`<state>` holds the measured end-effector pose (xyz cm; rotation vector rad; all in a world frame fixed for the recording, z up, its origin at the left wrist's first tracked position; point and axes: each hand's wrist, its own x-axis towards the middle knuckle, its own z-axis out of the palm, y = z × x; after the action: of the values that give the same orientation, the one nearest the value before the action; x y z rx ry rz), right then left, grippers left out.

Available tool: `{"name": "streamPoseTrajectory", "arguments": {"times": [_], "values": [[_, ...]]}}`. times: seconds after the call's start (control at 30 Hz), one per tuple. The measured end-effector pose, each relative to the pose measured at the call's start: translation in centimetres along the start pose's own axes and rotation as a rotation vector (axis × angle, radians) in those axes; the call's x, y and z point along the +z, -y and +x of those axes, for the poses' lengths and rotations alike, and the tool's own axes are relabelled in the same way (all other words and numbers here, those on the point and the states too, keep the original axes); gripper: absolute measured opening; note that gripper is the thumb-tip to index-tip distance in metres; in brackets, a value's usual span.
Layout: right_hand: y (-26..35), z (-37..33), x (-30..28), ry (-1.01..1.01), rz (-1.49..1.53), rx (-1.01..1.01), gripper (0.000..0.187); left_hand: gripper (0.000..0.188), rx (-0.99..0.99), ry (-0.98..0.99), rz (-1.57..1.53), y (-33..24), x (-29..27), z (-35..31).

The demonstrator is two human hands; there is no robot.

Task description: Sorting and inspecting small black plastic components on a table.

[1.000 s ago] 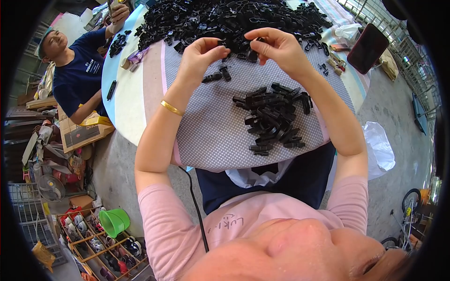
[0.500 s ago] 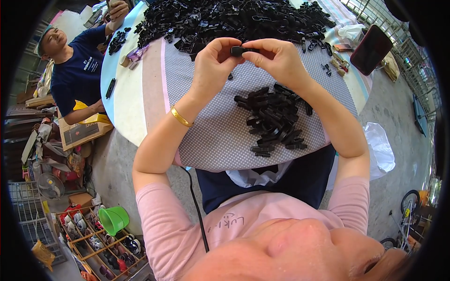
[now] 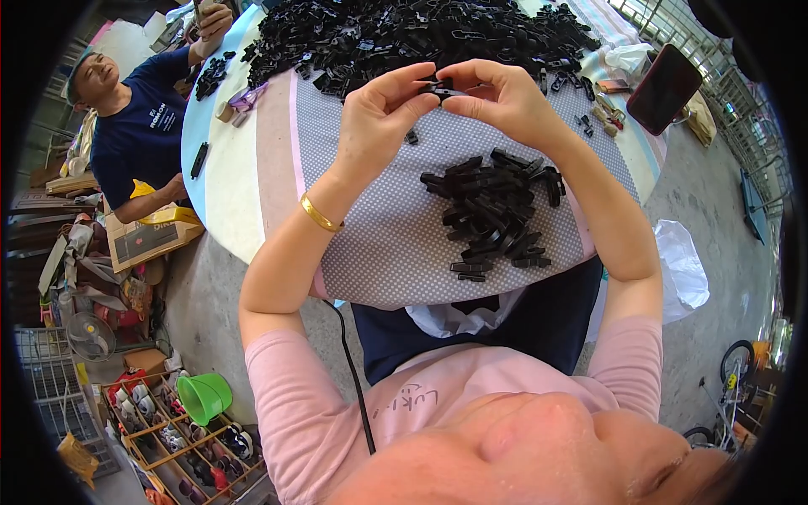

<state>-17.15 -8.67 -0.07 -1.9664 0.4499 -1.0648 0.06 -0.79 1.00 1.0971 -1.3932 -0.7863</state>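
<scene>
My left hand [image 3: 379, 118] and my right hand [image 3: 505, 103] meet over the table. Between their fingertips is a small black plastic piece [image 3: 439, 91], pinched from both sides; its exact kind is too small to tell. Just beyond the fingers spreads a big heap of black plastic parts [image 3: 396, 38]. A smaller pile of longish black pieces [image 3: 492, 206] lies nearer to me, below my right hand. One tiny black part [image 3: 411, 136] rests alone on the dotted cloth beneath my hands.
On the table's right, a phone [image 3: 666, 89] stands upright near a few small loose parts [image 3: 584, 126]. At the left edge, another person [image 3: 139, 109] sits holding up a phone. A black cable [image 3: 352, 370] hangs beside my lap.
The black piece has turned between my fingertips, and my hands have shifted slightly. My fingers now sit a little farther apart around it.
</scene>
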Motion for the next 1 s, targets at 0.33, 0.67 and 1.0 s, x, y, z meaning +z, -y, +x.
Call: {"name": "streamPoseTrajectory", "arguments": {"times": [0.33, 0.67, 1.0], "values": [[-1.0, 1.3, -2.0, 0.170, 0.527, 0.235, 0.030, 0.030, 0.078, 0.206, 0.005, -1.0, 0.6, -0.9], [-3.7, 0.6, 0.4, 0.203, -0.775, -0.141, 0.022, 0.024, 0.092, 0.666, 0.092, -0.6, 0.4, -1.1], [-1.3, 0.2, 0.4, 0.244, -0.053, 0.310, 0.032, 0.027, 0.057, 0.001, 0.982, 5.4, -3.6, 2.5]]}}
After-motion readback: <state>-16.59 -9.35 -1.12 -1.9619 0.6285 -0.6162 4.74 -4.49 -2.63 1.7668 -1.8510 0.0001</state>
